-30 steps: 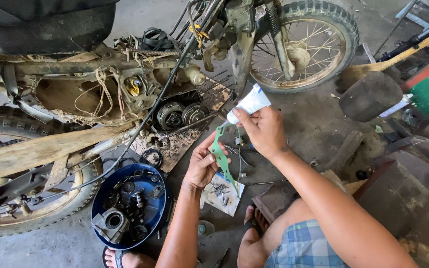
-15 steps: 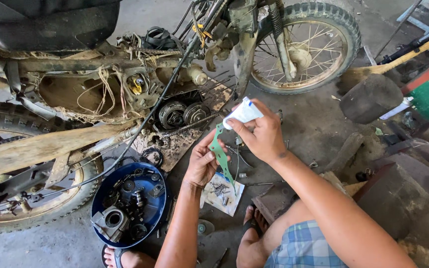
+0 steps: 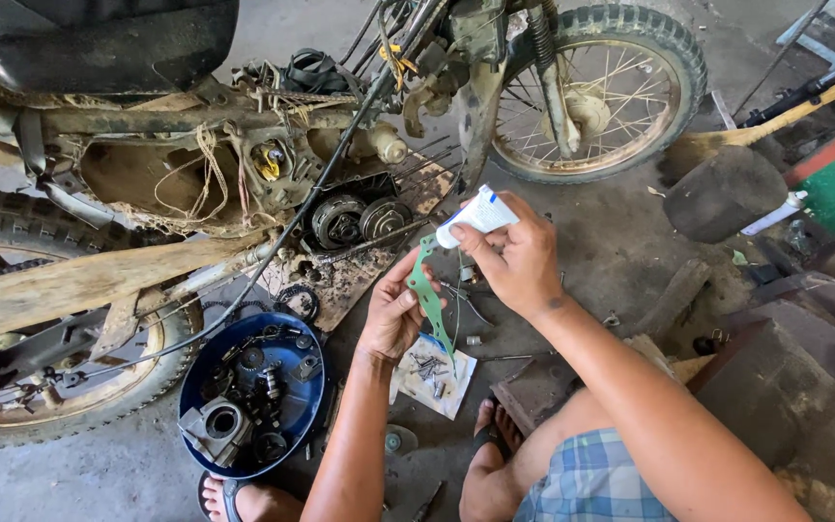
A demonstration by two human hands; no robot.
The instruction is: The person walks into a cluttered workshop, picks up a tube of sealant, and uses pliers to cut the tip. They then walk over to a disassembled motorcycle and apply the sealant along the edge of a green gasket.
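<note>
My left hand (image 3: pixel 394 311) holds a thin green gasket (image 3: pixel 428 295) upright by its lower part. My right hand (image 3: pixel 514 259) grips a small white tube (image 3: pixel 477 214) with its nozzle touching the top of the gasket. Both hands hover over the ground beside a stripped motorcycle (image 3: pixel 273 145) lying across the top of the view, with its open engine clutch parts (image 3: pixel 355 220) just beyond the gasket.
A blue bowl (image 3: pixel 195 382) of engine parts sits at lower left near my foot. A sheet of paper with bolts (image 3: pixel 432 372) lies under the hands. The front wheel (image 3: pixel 596 92) is at upper right, the rear tyre (image 3: pixel 60 406) at left, green and dark objects at right.
The right hand has brought the tube's nozzle down onto the top of the gasket. The left hand keeps the gasket in about the same place.
</note>
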